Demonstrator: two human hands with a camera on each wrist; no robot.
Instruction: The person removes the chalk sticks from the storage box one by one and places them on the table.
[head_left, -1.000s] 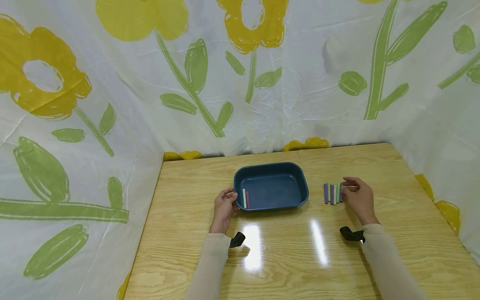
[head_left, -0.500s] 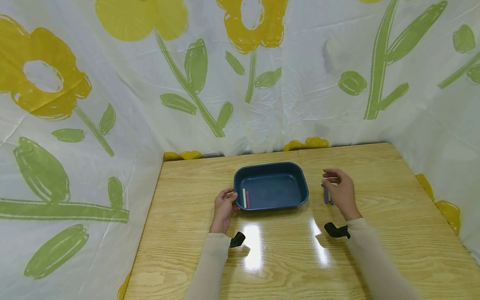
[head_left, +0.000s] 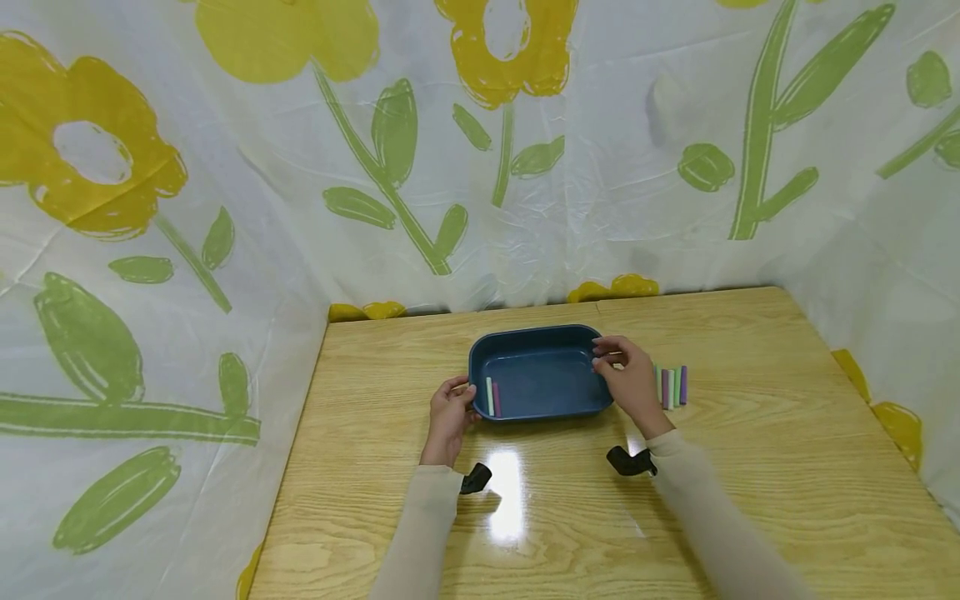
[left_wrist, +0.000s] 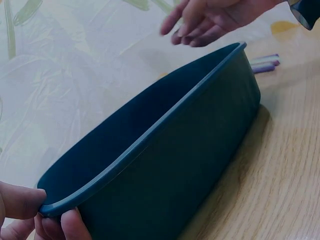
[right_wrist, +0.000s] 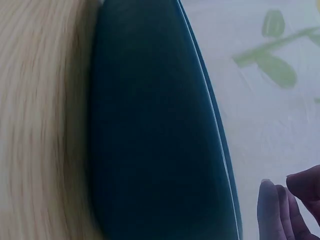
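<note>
A dark blue plastic tray point(head_left: 547, 414) sits on the wooden table. My left hand point(head_left: 448, 421) grips its left rim, thumb on top and fingers underneath, as the left wrist view shows closely. Inside, at the left end, lie a pale green chalk stick point(head_left: 490, 397) and a pink chalk stick point(head_left: 496, 400). My right hand point(head_left: 630, 379) hovers at the tray's right rim with loosely bent fingers; no chalk shows between thumb and fingers point(right_wrist: 269, 205). Just right of it lies a row of several purple, pink and green chalk sticks point(head_left: 671, 387), partly covered by the hand in the head view.
The wooden table point(head_left: 375, 375) backs onto a white cloth point(head_left: 525, 242) printed with yellow flowers, which also hangs along both sides. Black wrist mounts point(head_left: 628, 461) stick out from both sleeves. Light glares on the tabletop in front of the tray.
My right hand has moved left, from the right end of the chalk row, across it, to the tray's right rim. The left hand and the tray stay put.
</note>
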